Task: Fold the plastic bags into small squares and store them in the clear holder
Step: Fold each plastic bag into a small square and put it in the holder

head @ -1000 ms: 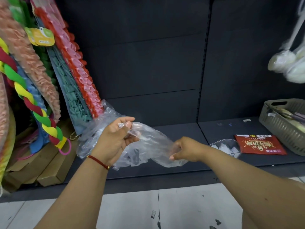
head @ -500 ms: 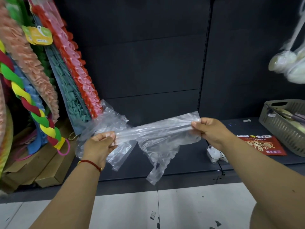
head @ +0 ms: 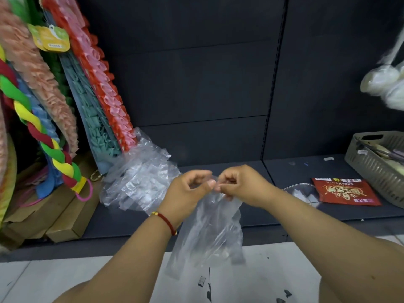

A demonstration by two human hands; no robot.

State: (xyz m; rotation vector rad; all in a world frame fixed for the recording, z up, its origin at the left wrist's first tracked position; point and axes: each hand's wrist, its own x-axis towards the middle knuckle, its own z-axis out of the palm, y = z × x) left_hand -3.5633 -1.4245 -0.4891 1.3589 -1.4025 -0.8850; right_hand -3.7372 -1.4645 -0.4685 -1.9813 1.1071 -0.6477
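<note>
— Since the stretch of half a second back, when the clear plastic bag (head: pixel 209 232) was pulled taut between hands well apart, now brought end to end: left hand (head: pixel 188 191) and right hand (head: pixel 242 184) touching at the thumbs, each pinching the top edge of the film, fingers curled.

— Meaning a first fold in half?

— Likely so, judged from the hang — doubled over, drooping in front of the shelf's front edge (head: pixel 153 243) and down over the floor tiles, not resting on anything.

— And the rest of the bags?

— Heaped as a crumpled pile of clear bags (head: pixel 137 182) toward the left end of the shelf, just beside the left wrist, against the hanging ruffled strips (head: pixel 102 88).

— The holder?

— Clear holder (head: pixel 303 193) on the shelf right of the hands, partly hidden behind the right forearm, touching or overlapping the red packet (head: pixel 345 193); cannot tell which. Grey basket (head: pixel 376 167) further right.

— Progress?

— Early. Still far from a small square — creasing and several more folds needed before storing.
</note>
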